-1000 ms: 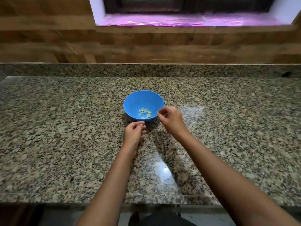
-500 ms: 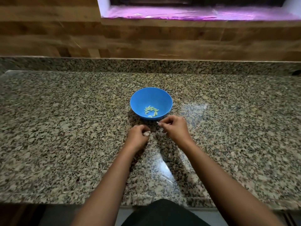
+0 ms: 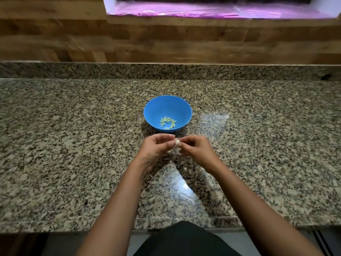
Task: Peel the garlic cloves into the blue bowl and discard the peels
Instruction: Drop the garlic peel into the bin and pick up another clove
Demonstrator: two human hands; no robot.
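Peeled pale cloves [image 3: 168, 122] already lie in the round blue plastic bowl [image 3: 153, 111] — near it, left hand [image 3: 156, 150] and right hand [image 3: 195, 150] pinch one small white garlic clove [image 3: 177, 142] (peeling unfinished) — discarding remains

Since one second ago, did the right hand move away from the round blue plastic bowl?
Yes. The right hand was at the round blue plastic bowl rim; now it sits nearer the person, meeting the left hand.

The countertop [image 3: 73, 145] was polished speckled granite, glossy near the blue bowl [image 3: 156, 109], which looked like smooth plastic; behind it, matt wood-grain wall panelling [image 3: 166, 39].
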